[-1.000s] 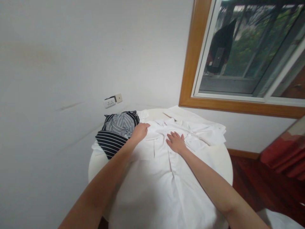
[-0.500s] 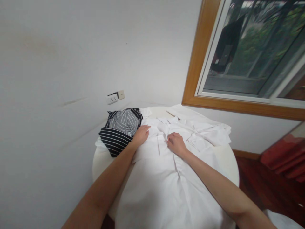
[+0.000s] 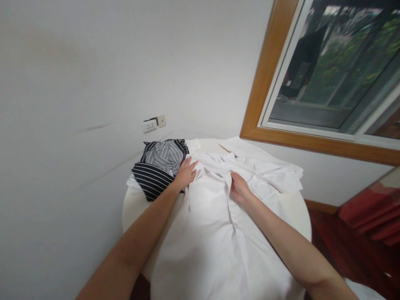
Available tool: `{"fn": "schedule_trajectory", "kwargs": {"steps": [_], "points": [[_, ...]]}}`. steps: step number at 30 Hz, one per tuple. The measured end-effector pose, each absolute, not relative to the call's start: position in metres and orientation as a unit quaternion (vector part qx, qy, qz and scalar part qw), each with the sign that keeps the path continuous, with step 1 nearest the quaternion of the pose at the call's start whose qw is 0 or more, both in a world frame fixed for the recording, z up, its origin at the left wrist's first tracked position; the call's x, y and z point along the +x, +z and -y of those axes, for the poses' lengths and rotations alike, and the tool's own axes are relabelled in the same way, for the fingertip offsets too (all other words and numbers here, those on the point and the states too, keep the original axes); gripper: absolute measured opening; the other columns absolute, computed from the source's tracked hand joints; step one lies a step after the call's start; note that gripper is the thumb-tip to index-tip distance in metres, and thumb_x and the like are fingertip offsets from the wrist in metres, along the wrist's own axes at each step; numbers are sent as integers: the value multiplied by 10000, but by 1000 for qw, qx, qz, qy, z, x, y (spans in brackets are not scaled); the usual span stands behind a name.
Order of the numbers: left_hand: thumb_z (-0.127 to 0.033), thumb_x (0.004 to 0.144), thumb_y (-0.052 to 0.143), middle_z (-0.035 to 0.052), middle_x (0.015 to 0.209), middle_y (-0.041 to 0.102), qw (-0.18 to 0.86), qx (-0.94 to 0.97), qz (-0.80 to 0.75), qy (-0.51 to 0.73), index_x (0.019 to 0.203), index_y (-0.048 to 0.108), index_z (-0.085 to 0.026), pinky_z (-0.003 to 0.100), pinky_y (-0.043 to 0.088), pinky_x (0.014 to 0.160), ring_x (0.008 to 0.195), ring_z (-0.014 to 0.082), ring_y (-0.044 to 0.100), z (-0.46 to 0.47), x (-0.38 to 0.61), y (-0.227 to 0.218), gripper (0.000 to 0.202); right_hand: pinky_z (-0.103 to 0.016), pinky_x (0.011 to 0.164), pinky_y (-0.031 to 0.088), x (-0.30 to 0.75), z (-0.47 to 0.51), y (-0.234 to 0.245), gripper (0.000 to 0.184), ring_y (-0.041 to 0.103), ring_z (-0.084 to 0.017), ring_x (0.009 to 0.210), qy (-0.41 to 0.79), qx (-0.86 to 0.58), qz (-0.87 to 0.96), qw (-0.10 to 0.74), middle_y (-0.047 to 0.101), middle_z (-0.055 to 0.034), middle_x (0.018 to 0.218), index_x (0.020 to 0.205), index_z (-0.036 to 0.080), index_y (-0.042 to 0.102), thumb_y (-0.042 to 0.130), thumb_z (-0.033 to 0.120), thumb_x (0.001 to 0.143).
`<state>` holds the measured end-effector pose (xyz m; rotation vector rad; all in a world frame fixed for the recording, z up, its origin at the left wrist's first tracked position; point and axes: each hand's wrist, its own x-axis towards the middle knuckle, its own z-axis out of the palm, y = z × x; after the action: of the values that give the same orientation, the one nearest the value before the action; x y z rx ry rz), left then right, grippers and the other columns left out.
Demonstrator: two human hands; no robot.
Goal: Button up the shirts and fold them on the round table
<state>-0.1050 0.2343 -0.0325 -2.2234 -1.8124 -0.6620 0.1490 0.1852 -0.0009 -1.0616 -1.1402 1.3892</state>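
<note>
A long white shirt point(image 3: 206, 233) lies spread over the round table, with its front edges running down the middle and its lower part toward me. At its upper left my left hand point(image 3: 185, 173) rests on the fabric, fingers apart, beside a black-and-white striped garment point(image 3: 153, 177). My right hand point(image 3: 240, 185) pinches a raised edge of the shirt near the middle, thumb up. Creases run from that pinched edge toward my left hand. The fingertips under the fabric are partly hidden.
More white cloth point(image 3: 275, 171) lies bunched at the back right of the white table point(image 3: 300, 216). Behind stands a wall with a power socket point(image 3: 150, 126). A wood-framed window point(image 3: 250, 121) is at the right, above a red curtain point(image 3: 371, 208).
My right hand has moved slightly right and lifted the shirt's edge into a raised fold. My left hand has spread its fingers at about the same place. The view has shifted slightly.
</note>
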Motion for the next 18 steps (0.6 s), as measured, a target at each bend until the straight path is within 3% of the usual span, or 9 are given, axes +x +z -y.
{"fn": "schedule_trajectory", "kwargs": {"steps": [3, 7, 9, 12, 14, 16, 18], "points": [[-288, 896, 437, 94, 1529, 299, 96, -755, 615, -206, 1381, 452, -205, 418, 244, 1137, 1406, 261, 253, -233, -105, -34, 492, -274, 643, 483, 163, -195, 3, 316, 602, -177, 742, 469, -490, 562, 474, 627, -31, 779, 879, 218, 462, 382, 524, 868], [-296, 904, 418, 97, 1516, 328, 92, -756, 617, -196, 1395, 433, -202, 400, 241, 1138, 1399, 245, 277, -234, -105, -36, 500, -245, 613, 428, 199, -202, 19, 430, 538, -148, 641, 302, -541, 709, 335, 586, 24, 683, 984, 208, 532, 448, 597, 822], [-297, 907, 412, 104, 1504, 350, 90, -762, 612, -191, 1395, 433, -193, 402, 244, 1137, 1386, 240, 306, -234, -106, -36, 500, -245, 645, 426, 218, -199, 30, 507, 553, -150, 672, 267, -527, 771, 239, 620, 19, 747, 1118, 210, 536, 579, 563, 757], [-273, 902, 406, 102, 1486, 382, 88, -764, 611, -187, 1380, 455, -184, 401, 248, 1137, 1369, 233, 338, -234, -106, -36, 488, -246, 764, 432, 240, -194, 44, 677, 598, -173, 865, 256, -479, 831, 118, 660, -26, 1017, 1251, 231, 513, 736, 400, 635], [-249, 891, 411, 86, 1478, 400, 89, -764, 611, -186, 1360, 481, -189, 390, 248, 1140, 1362, 226, 351, -234, -106, -36, 478, -250, 770, 425, 249, -193, 48, 555, 598, -191, 902, 220, -492, 840, 62, 663, -44, 1051, 1137, 216, 603, 739, 287, 604], [-233, 883, 412, 77, 1472, 411, 93, -763, 614, -182, 1347, 497, -188, 379, 248, 1141, 1360, 221, 355, -234, -105, -36, 474, -253, 688, 409, 254, -195, 49, 254, 593, -192, 803, 169, -531, 830, 24, 678, -51, 904, 876, 184, 663, 684, 232, 627], [-227, 882, 403, 90, 1469, 413, 95, -758, 621, -175, 1345, 501, -170, 379, 253, 1137, 1361, 228, 357, -234, -104, -36, 477, -253, 601, 364, 259, -200, 48, 62, 552, -174, 676, 127, -568, 812, 29, 639, -39, 727, 688, 175, 614, 622, 234, 673]]}}
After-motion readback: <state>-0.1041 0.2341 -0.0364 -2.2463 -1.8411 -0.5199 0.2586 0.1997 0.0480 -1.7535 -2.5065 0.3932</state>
